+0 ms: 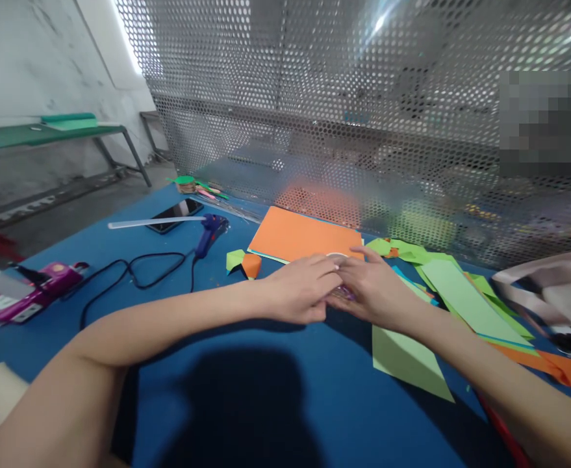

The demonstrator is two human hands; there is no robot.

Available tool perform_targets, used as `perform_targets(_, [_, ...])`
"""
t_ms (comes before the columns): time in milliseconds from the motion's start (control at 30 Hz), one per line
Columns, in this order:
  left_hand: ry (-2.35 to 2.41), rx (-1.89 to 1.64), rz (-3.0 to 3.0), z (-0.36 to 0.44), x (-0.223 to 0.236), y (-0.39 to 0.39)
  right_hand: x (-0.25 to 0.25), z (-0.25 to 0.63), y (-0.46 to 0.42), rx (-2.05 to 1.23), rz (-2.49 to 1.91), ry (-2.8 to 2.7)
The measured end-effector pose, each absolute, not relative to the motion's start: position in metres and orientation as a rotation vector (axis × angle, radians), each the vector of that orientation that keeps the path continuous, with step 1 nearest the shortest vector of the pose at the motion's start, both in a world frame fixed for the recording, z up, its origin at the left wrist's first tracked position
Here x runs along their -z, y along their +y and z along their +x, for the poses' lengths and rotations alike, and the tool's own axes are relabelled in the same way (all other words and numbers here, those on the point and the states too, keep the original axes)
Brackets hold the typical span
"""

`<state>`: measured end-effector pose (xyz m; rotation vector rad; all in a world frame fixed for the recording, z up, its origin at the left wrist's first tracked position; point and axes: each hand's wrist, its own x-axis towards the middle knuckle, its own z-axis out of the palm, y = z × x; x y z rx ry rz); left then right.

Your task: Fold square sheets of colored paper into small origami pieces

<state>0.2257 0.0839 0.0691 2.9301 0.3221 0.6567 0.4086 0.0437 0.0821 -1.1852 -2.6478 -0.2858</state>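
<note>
My left hand [304, 286] and my right hand [370, 286] meet over the middle of the blue table. Between them is a small round thing with a pale rim [336, 255] and a purplish part lower down; the fingers hide most of it, and its kind does not show. Both hands are closed around it, one finger of the right sticking out. Just behind lies a stack of orange paper [304, 235]. A small folded paper piece in green and orange [244, 264] lies left of my left hand. Under my right forearm is a pale green sheet [406, 361].
On the left lie a blue glue gun [210, 235] with a long glue stick, a phone [174, 216], a black cord and a purple power strip [34, 292]. Green paper strips [475, 299] and a pinkish bag [558, 286] are at right. A perforated metal screen [314, 123] stands behind.
</note>
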Motion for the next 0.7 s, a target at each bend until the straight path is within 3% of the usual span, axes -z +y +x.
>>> perform_targets(267, [0.292,-0.665,3.06,0.234,-0.052,0.093,-0.093,0.406,0.045,0.06,-1.154,-2.673])
perform_targets(433, [0.395,-0.69,2.954,0.228,-0.08,0.118,-0.108,0.427,0.013,0.208,-1.206,-2.318])
perform_targets(600, [1.176,-0.846,2.83,0.206,-0.123,0.203,-0.101,0.434,-0.02,0.222,-1.241,-2.18])
perform_targets(700, [1.663,-0.861,2.672,0.195,-0.126,0.249,-0.082,0.426,-0.034,0.165,-1.179,-2.296])
